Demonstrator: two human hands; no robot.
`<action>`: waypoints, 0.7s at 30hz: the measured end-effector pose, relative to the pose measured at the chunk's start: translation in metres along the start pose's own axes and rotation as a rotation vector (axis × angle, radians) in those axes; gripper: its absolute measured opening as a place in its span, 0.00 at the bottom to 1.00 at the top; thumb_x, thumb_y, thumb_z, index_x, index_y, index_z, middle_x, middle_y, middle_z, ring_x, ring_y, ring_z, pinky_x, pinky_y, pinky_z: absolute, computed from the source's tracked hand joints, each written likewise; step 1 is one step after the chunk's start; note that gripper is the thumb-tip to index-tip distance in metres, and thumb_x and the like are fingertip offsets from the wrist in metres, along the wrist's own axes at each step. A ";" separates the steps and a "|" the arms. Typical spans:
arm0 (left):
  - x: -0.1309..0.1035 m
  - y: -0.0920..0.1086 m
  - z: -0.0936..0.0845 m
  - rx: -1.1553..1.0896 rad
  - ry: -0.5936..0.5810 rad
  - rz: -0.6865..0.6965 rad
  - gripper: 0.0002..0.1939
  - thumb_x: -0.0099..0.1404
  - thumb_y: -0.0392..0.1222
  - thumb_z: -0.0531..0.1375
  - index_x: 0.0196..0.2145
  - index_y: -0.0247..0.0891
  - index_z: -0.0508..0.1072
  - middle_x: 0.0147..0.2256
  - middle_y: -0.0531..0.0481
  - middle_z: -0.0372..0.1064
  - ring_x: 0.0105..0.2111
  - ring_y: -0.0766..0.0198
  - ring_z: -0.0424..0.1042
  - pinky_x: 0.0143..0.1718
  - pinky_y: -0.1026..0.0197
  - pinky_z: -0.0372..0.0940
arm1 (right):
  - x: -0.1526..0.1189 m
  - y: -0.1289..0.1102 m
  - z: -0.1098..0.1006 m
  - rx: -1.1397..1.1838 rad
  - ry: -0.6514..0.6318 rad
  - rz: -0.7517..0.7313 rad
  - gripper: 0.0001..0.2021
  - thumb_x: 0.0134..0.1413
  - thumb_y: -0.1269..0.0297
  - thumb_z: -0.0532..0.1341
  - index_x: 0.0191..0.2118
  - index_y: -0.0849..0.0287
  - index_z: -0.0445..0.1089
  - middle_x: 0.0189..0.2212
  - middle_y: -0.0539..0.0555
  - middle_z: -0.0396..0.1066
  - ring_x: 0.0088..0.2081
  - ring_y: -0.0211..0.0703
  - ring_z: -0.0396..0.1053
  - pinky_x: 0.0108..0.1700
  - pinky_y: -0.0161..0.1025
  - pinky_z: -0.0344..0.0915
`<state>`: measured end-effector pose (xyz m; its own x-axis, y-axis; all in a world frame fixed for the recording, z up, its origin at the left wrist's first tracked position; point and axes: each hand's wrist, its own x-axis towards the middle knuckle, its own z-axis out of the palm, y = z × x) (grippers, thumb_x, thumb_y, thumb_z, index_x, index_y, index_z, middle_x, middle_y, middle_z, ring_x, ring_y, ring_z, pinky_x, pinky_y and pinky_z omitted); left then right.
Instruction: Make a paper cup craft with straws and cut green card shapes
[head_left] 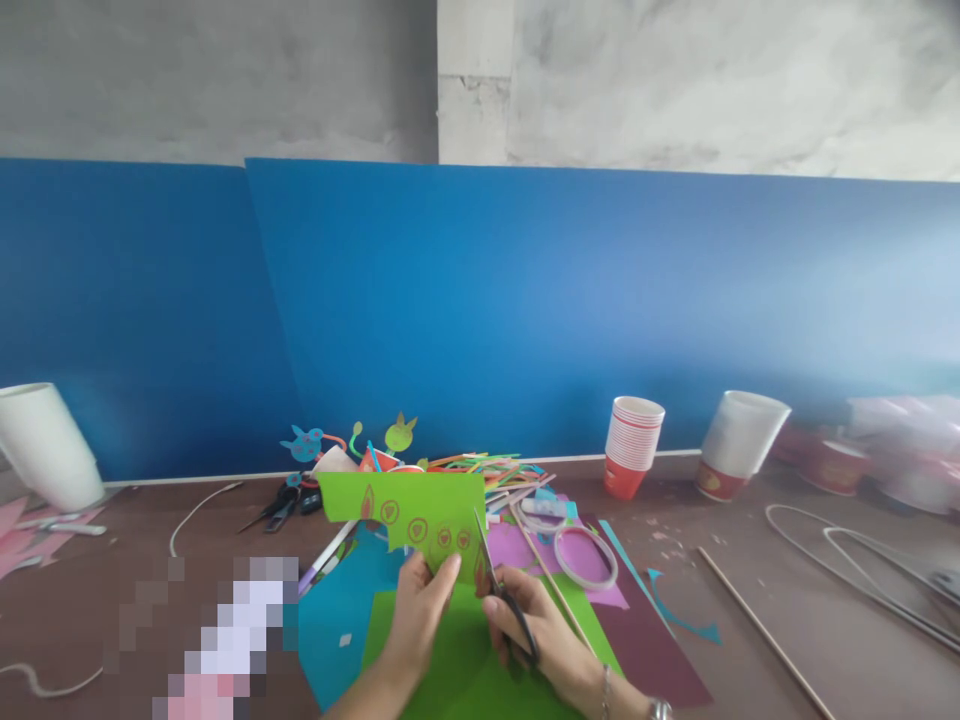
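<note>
My left hand (420,610) pinches the lower edge of a light green paper sheet (405,505) that bears small red drawn shapes and stands upright in front of me. My right hand (536,625) grips black-handled scissors (499,580), whose blades point up into the right edge of that green paper. Under both hands lie a larger green sheet (465,660), a teal sheet (337,620) and a purple sheet (645,640).
A stack of red-and-white paper cups (632,445) and more cups (742,440) stand at the back right. A tape roll (585,555), colored straws (487,465), paper cut-outs (307,443), spare scissors (281,505), wooden sticks (765,635) and wire (847,560) lie on the brown table. A blue board (525,300) forms the backdrop.
</note>
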<state>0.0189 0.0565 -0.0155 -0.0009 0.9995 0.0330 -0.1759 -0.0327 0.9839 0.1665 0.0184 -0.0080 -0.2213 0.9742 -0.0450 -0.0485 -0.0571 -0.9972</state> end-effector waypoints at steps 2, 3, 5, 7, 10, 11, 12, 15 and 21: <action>-0.001 0.003 0.001 -0.031 -0.017 0.004 0.20 0.48 0.57 0.66 0.20 0.38 0.65 0.12 0.63 0.47 0.14 0.72 0.48 0.17 0.66 0.44 | 0.000 -0.001 0.000 0.001 0.013 0.002 0.26 0.39 0.39 0.65 0.33 0.58 0.63 0.15 0.42 0.60 0.15 0.30 0.58 0.15 0.27 0.50; -0.002 0.004 0.002 -0.035 -0.019 0.002 0.19 0.48 0.57 0.66 0.21 0.38 0.66 0.11 0.63 0.47 0.14 0.72 0.48 0.17 0.66 0.45 | 0.000 -0.001 0.000 -0.001 0.015 0.006 0.26 0.39 0.39 0.65 0.33 0.58 0.63 0.15 0.42 0.60 0.15 0.31 0.58 0.15 0.27 0.50; -0.003 0.007 0.002 -0.037 -0.018 -0.002 0.19 0.48 0.56 0.66 0.22 0.38 0.68 0.11 0.63 0.47 0.14 0.71 0.50 0.17 0.66 0.46 | -0.001 -0.002 0.000 -0.005 0.012 0.008 0.27 0.39 0.39 0.65 0.33 0.58 0.63 0.15 0.42 0.60 0.16 0.31 0.58 0.15 0.27 0.50; -0.002 0.008 0.003 -0.035 -0.012 -0.007 0.18 0.48 0.56 0.65 0.23 0.38 0.69 0.10 0.62 0.48 0.14 0.70 0.52 0.18 0.66 0.47 | -0.001 -0.002 -0.001 -0.018 0.002 -0.003 0.26 0.40 0.39 0.65 0.34 0.59 0.63 0.15 0.42 0.60 0.16 0.31 0.58 0.16 0.27 0.50; -0.002 0.007 0.003 -0.037 -0.010 -0.017 0.18 0.47 0.57 0.65 0.23 0.38 0.69 0.11 0.62 0.48 0.15 0.69 0.53 0.18 0.66 0.47 | -0.002 -0.002 -0.001 -0.024 -0.008 -0.012 0.26 0.40 0.39 0.65 0.33 0.58 0.64 0.16 0.42 0.60 0.16 0.31 0.58 0.16 0.28 0.51; -0.002 0.007 0.003 -0.039 -0.009 -0.020 0.19 0.47 0.57 0.65 0.23 0.38 0.69 0.11 0.62 0.48 0.15 0.70 0.52 0.18 0.66 0.47 | -0.002 -0.002 -0.001 -0.021 -0.009 -0.013 0.26 0.40 0.40 0.65 0.33 0.58 0.64 0.16 0.42 0.60 0.16 0.31 0.58 0.16 0.28 0.52; -0.001 0.006 0.003 -0.042 -0.008 -0.023 0.19 0.47 0.57 0.65 0.23 0.38 0.69 0.11 0.63 0.47 0.14 0.70 0.50 0.18 0.66 0.46 | -0.002 -0.002 -0.002 -0.017 -0.009 -0.015 0.26 0.40 0.40 0.65 0.33 0.58 0.64 0.17 0.43 0.60 0.16 0.31 0.58 0.17 0.28 0.53; -0.001 0.004 0.003 -0.060 -0.029 -0.029 0.19 0.48 0.56 0.65 0.24 0.38 0.67 0.12 0.64 0.45 0.14 0.73 0.45 0.18 0.67 0.43 | -0.001 -0.001 -0.002 -0.015 -0.015 -0.029 0.26 0.40 0.40 0.66 0.34 0.58 0.65 0.17 0.43 0.60 0.17 0.31 0.58 0.18 0.28 0.55; 0.001 -0.001 0.002 -0.087 -0.066 -0.042 0.20 0.50 0.56 0.64 0.23 0.39 0.61 0.13 0.66 0.43 0.15 0.74 0.41 0.18 0.67 0.39 | 0.000 0.001 -0.004 -0.037 -0.023 -0.043 0.26 0.40 0.39 0.65 0.34 0.59 0.65 0.16 0.43 0.60 0.17 0.31 0.58 0.18 0.28 0.54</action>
<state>0.0210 0.0571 -0.0164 0.0729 0.9973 0.0062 -0.2592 0.0129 0.9657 0.1701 0.0187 -0.0093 -0.2420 0.9703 -0.0011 -0.0230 -0.0068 -0.9997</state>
